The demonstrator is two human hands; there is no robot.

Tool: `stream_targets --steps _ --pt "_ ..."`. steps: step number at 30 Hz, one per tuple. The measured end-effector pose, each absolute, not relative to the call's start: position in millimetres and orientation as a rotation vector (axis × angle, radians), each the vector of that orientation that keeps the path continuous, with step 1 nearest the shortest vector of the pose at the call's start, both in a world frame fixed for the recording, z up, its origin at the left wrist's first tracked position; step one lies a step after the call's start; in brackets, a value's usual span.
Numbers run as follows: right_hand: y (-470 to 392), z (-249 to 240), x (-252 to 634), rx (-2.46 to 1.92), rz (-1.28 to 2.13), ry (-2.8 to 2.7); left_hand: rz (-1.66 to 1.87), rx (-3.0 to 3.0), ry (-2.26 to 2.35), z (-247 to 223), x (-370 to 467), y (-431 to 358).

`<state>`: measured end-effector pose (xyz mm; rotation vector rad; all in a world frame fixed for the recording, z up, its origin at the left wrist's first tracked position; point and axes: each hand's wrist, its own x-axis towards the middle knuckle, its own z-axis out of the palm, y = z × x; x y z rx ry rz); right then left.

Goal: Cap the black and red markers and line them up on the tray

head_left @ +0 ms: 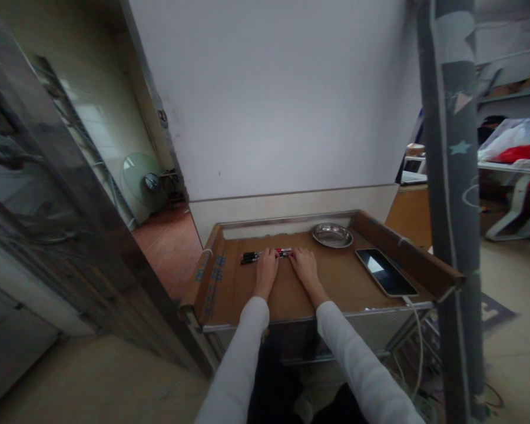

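Note:
Several dark pens [249, 257] lie side by side on the brown cardboard top [335, 282] of a small cart, near its middle left. My left hand [268, 265] is closed over the middle of the pens, with its fingers on them. At their right end, where some red shows, my right hand [304, 265] touches the tips with bent fingers. The pens run roughly left to right, and the fingers hide part of them. How firmly each hand grips is too small to tell.
A round metal dish [333, 235] sits at the back right of the cart. In front of it lies a phone [386, 272] with a white cable [420, 347]. Raised cardboard sides edge the top. A grey wrapped post [457, 176] stands at the right.

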<state>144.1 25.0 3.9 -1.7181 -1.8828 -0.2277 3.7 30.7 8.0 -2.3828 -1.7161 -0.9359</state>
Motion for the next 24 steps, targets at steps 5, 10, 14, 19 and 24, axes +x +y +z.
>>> stream_targets --steps 5,10,14,19,24 --pt "21.0 0.1 149.3 -1.657 -0.088 -1.766 -0.904 -2.165 -1.830 11.3 1.8 21.8" --pt "20.1 -7.2 155.3 -1.590 0.051 -1.708 -0.909 -1.804 -2.071 13.3 -5.2 8.8" --pt "20.7 -11.3 155.9 -1.554 0.089 -1.688 -0.888 -1.693 -2.170 12.5 -9.5 1.7" --pt "18.4 -13.5 155.6 -1.525 0.125 -1.650 -0.885 -1.710 -2.185 11.4 -10.8 -1.2" --pt "16.7 -16.2 157.7 -1.484 0.187 -1.594 -0.870 -1.708 -2.156 8.2 -11.5 -3.9"
